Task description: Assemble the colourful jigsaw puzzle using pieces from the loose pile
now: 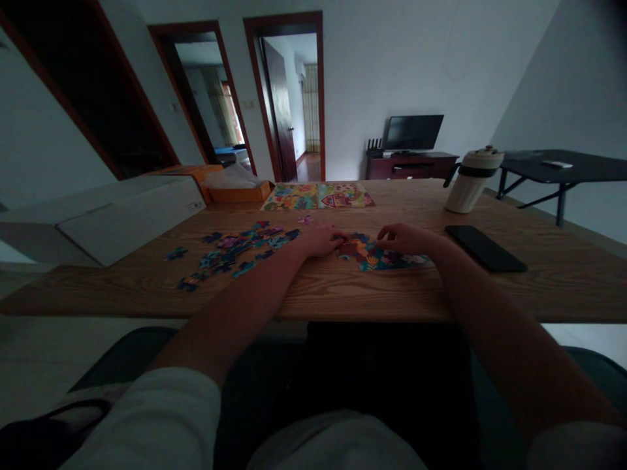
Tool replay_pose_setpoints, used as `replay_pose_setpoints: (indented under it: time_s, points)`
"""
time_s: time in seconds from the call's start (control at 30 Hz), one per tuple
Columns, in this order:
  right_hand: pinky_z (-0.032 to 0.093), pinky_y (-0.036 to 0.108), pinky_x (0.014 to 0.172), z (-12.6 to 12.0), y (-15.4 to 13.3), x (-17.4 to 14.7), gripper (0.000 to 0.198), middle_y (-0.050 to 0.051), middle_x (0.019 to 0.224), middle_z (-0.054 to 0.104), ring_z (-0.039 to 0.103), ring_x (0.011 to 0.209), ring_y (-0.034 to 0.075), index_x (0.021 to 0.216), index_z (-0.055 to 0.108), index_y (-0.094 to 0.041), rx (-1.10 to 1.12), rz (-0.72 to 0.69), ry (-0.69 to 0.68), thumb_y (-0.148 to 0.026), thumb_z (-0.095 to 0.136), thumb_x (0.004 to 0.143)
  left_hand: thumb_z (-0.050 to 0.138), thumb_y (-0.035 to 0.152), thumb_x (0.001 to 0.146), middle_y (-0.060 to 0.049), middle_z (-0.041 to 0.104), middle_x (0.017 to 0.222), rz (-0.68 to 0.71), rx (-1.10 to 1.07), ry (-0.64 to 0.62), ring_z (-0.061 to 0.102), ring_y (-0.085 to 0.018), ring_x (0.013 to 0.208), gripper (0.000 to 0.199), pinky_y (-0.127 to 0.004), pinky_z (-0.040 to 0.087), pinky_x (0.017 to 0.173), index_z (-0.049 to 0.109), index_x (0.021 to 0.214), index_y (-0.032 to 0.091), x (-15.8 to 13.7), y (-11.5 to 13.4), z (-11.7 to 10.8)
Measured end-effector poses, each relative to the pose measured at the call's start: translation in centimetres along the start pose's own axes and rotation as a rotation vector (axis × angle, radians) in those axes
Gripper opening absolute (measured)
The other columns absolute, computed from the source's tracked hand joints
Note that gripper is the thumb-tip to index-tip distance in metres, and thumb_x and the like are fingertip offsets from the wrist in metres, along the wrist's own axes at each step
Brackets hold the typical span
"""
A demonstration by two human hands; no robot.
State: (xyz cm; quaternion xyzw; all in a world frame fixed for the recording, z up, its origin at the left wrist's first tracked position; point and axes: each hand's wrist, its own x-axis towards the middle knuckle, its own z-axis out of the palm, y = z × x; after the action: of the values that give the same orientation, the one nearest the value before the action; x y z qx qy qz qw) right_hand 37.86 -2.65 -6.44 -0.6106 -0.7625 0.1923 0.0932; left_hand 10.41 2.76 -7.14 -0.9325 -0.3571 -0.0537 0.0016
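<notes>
Desk [323, 287] first: a long wooden top that carries everything, with a big white box [122, 215] at my left and an orange box [235, 189] behind it. Toward the far edge lie two finished picture boards [318, 196], side by side and flat. A white jug [470, 179] with a dark handle stands upright at the right, and a black phone [484, 248] lies flat just in front of it, well apart from my work.

Directly before me sits the joined part of the puzzle [382, 258], a small colourful patch lying flat on the wood. My right hand [406, 238] rests on its upper edge, fingers curled down onto it. My left hand [321, 241] touches its left edge, fingertips pressed against a piece there. The light is dim, so for either hand I cannot tell whether the grip is pinching a piece or only pressing on it.

Loose pieces [235, 251] are scattered to my left, near that hand, many of them and mostly unjoined. By my reckoning, only a small share is assembled; most of the picture remains to be built from that heap.
</notes>
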Motion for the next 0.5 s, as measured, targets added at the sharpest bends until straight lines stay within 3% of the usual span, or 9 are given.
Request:
replay_pose_setpoints:
  time_s: [0.3,0.5]
  points:
    - [0.054,0.031,0.071,0.2,0.4,0.3,0.037,0.010,0.097,0.077,0.071,0.079,0.022,0.110,0.073,-0.021,0.004,-0.002,-0.005,-0.053,0.067,0.093,0.048,0.040,0.101,-0.008,0.071,0.116,-0.026,0.064,0.023,0.064,-0.028,0.111,0.039,-0.039,0.046,0.097,0.073,0.131,0.035,-0.2,0.4,-0.1]
    - [0.053,0.029,0.064,0.2,0.2,0.2,0.036,0.010,0.095,0.077,0.070,0.074,0.021,0.112,0.072,-0.020,0.021,0.024,-0.020,-0.051,0.067,0.094,0.048,0.036,0.102,-0.007,0.070,0.128,-0.009,0.099,-0.001,0.063,-0.027,0.117,0.039,-0.040,0.043,0.103,0.073,0.132,0.033,-0.3,1.2,-0.5]
